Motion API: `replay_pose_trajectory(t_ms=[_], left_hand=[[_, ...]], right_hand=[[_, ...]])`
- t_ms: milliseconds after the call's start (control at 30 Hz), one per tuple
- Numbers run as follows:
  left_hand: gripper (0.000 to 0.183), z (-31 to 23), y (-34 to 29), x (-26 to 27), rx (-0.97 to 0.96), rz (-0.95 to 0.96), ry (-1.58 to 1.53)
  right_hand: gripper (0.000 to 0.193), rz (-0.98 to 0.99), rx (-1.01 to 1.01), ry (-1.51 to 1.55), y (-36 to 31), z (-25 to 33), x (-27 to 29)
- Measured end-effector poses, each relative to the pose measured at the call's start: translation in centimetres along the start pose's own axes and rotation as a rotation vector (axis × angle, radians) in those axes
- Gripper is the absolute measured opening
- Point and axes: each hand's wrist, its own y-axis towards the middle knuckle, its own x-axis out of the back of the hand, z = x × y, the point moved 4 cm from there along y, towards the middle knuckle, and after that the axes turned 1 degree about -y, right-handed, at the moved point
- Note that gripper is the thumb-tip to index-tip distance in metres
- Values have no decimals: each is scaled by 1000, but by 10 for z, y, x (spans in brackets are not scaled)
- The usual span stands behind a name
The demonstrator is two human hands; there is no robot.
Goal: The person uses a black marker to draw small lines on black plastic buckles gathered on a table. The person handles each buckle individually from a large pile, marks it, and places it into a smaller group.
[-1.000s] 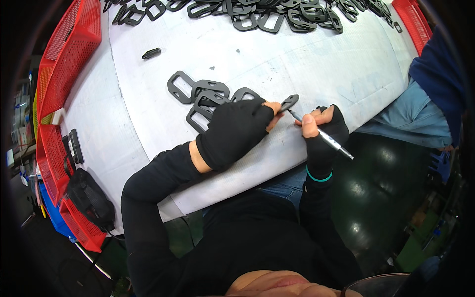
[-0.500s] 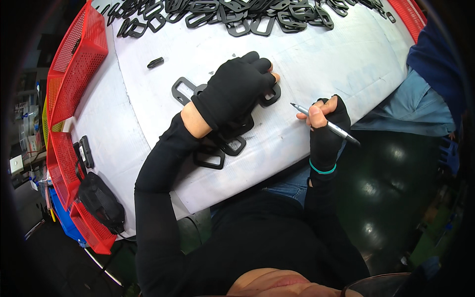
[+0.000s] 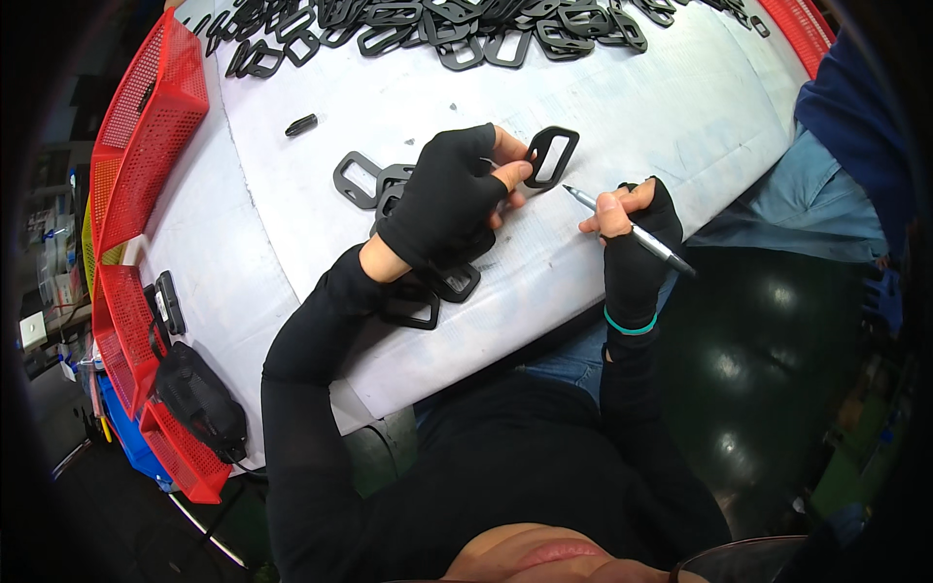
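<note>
Buckle (image 3: 551,156) in my left hand (image 3: 449,199), a black rectangular loop pinched at its lower left edge between my thumb and fingertips (image 3: 512,175), held just right of centre in the upper half of the frame. Whether it hangs just above the white table (image 3: 680,107) or rests on it I cannot quite tell from this angle. My left hand wears a black fingerless glove, and its fingers are closed on the buckle's rim.

My right hand (image 3: 630,228), gloved the same way (with a teal band at the wrist), sits right of centre and is wrapped around a silver marker (image 3: 628,230). The marker slants across the fist, its tip pointing up and left toward the buckle but stopping short of it, with a small gap between the two.

Under my left palm and forearm lies a small cluster of black buckles (image 3: 389,185), some lying flat to the upper left of the hand, others showing below the wrist. A far bigger heap of buckles (image 3: 457,24) runs along the top of the frame. A short black peg-like piece (image 3: 301,124) lies alone at upper left. Red mesh baskets (image 3: 146,126) stand along the left edge of the table, and a person's blue sleeve (image 3: 855,126) shows at the right edge.
</note>
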Motion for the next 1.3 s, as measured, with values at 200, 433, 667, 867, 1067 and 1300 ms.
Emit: replay_pose_trajectory(t_ms=[200, 433, 667, 867, 1067, 1300], left_hand=[[13, 2, -7, -3, -321, -121, 291], [14, 1, -9, -4, -346, -132, 293], [13, 1, -8, -4, -354, -134, 299], [13, 3, -8, -4, -333, -128, 256], [13, 3, -8, -5, -357, -134, 275], [12, -8, -23, -13, -448, -115, 416]], right_hand=[[19, 7, 153, -263, -1, -4, -4], [18, 48, 214, -366, -1, 3, -9], [19, 29, 187, -345, -1, 2, -10], [19, 59, 218, -392, -1, 3, -10], [18, 55, 217, -380, -2, 5, -11], [18, 50, 180, -251, -5, -4, -6]])
